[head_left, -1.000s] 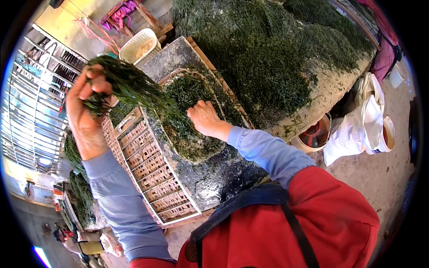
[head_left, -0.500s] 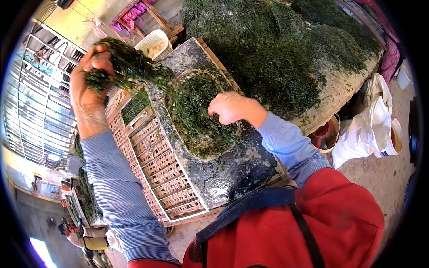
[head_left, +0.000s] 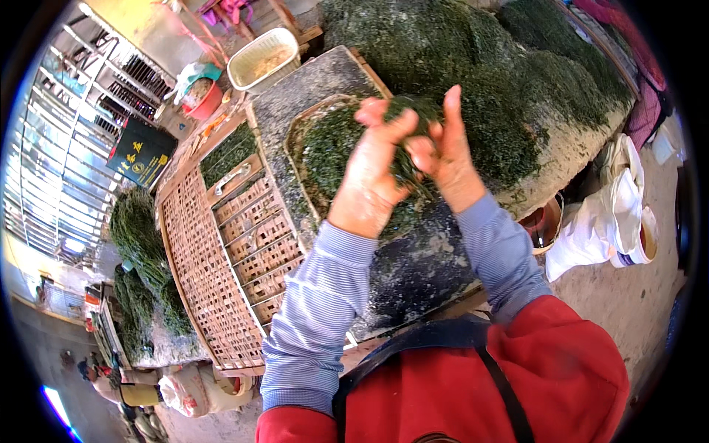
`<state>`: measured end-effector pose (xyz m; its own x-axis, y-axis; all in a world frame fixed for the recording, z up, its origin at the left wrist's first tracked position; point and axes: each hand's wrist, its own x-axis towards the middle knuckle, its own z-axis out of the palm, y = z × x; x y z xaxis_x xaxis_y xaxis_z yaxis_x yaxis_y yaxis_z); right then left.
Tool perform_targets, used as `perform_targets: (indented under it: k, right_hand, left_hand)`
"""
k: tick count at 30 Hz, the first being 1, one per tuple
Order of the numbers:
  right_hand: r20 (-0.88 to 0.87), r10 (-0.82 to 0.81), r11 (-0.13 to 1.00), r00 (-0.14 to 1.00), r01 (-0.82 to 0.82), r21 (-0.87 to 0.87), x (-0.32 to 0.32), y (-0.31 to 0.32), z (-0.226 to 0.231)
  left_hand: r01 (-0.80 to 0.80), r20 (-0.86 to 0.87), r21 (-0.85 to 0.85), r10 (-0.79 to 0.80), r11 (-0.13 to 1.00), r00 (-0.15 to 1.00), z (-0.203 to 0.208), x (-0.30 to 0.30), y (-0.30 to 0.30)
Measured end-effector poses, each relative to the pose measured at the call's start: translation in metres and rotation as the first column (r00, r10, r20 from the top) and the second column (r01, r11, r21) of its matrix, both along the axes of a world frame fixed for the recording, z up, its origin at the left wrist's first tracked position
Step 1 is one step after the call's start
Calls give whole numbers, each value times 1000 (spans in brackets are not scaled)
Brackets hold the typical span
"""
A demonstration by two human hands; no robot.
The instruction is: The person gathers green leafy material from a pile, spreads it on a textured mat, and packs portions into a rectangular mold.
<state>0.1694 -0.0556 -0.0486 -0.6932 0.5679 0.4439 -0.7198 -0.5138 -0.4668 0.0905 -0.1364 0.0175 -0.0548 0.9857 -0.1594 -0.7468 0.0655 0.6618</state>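
A clump of wet green seaweed point(head_left: 419, 112) is between my two hands, over the far right part of a dark slab point(head_left: 421, 284). My left hand point(head_left: 373, 170) curls its fingers round the clump from the left. From the other side my right hand point(head_left: 454, 151) grips it, thumb raised. Below them a thin frame with rounded corners point(head_left: 294, 140) lies on the slab, filled with a layer of seaweed point(head_left: 325, 144). My forearms hide its near right part.
Left of the slab lies a woven tray point(head_left: 199, 251) under a barred frame point(head_left: 247, 221). A large seaweed heap point(head_left: 443, 52) covers the surface beyond. A pale basket point(head_left: 262, 63) and red bucket point(head_left: 203, 103) stand far left; a white sack point(head_left: 591, 229) stands right.
My left hand has come down from the far left with its seaweed to meet my right hand. My right hand has risen slightly and moved right. The view has shifted a little.
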Motion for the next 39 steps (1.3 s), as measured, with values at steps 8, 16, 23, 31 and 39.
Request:
perform_targets:
  k: [8, 16, 23, 31, 39]
  right_hand:
    - [225, -421, 838, 879, 472, -275, -95, 16, 3]
    - [318, -277, 683, 907, 418, -599, -309, 23, -14]
    - [705, -299, 753, 643, 613, -239, -371, 6, -81]
    - [723, -65, 792, 688, 476, -381, -361, 1, -32]
    - [721, -666, 733, -190, 12, 680, -295, 45, 38]
  left_hand:
    - [163, -666, -12, -129, 987, 734, -32, -132, -40]
    - [-9, -989, 31, 31, 999, 144, -61, -354, -55]
    - [-94, -983, -176, -170, 980, 69, -118, -460, -71]
    - [-291, -949, -306, -264, 907, 173, -133, -501, -109]
    - [-448, -992, -105, -126, 888, -16, -144, -505, -121]
